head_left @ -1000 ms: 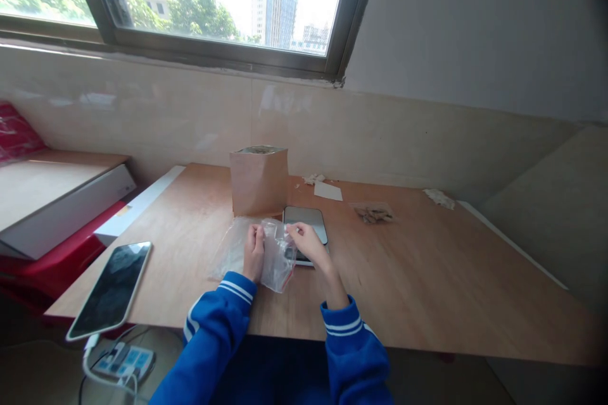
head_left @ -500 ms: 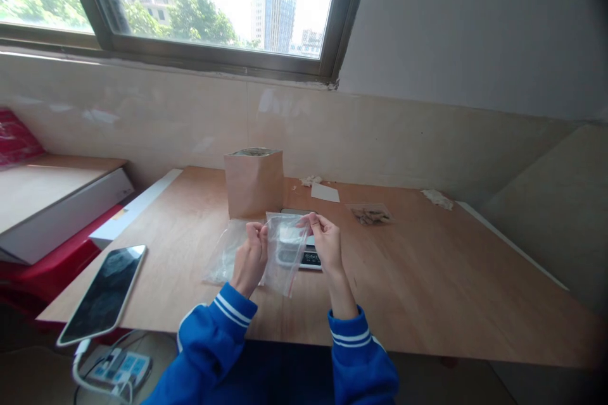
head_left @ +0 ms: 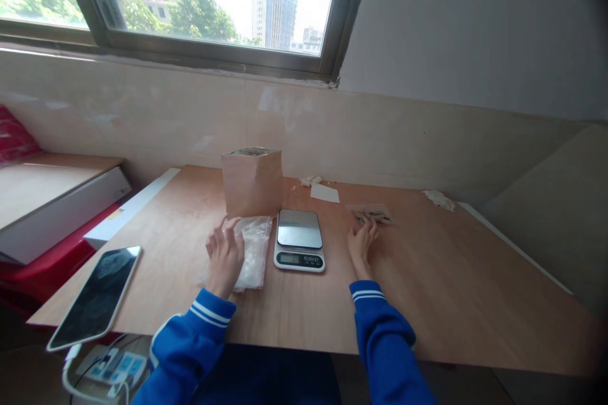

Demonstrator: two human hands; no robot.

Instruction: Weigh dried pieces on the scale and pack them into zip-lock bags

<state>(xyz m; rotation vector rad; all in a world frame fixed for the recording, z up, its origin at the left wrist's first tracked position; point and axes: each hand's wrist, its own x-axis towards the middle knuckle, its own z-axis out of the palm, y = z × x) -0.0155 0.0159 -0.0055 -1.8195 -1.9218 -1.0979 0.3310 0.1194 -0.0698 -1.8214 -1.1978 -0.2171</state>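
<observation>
My left hand [head_left: 224, 261] hovers at the left edge of a pile of clear plastic bags [head_left: 255, 252], its fingers apart and nothing held in them. To the right, my right hand [head_left: 363, 245] reaches over the near side of a clear bag with brown dried pieces [head_left: 381, 213]; its fingers are spread, and the tips overlap the bag. Between the hands stands a white digital kitchen scale [head_left: 299, 239] with a bare metal plate and a lit display too small to read. Behind the plastic bags, a brown paper bag [head_left: 251, 183] stands upright with its top open.
A white card [head_left: 325, 193] and crumpled tissue [head_left: 311, 181] lie near the wall. More tissue [head_left: 439, 200] is at the far right. A tablet [head_left: 97, 297] with a charging cable rests at the table's left front corner, above a power strip [head_left: 116, 367].
My hands have let go of the clear plastic bag they held over the scale. The left moved left; the right moved right to the bag of brown pieces. The scale is now uncovered.
</observation>
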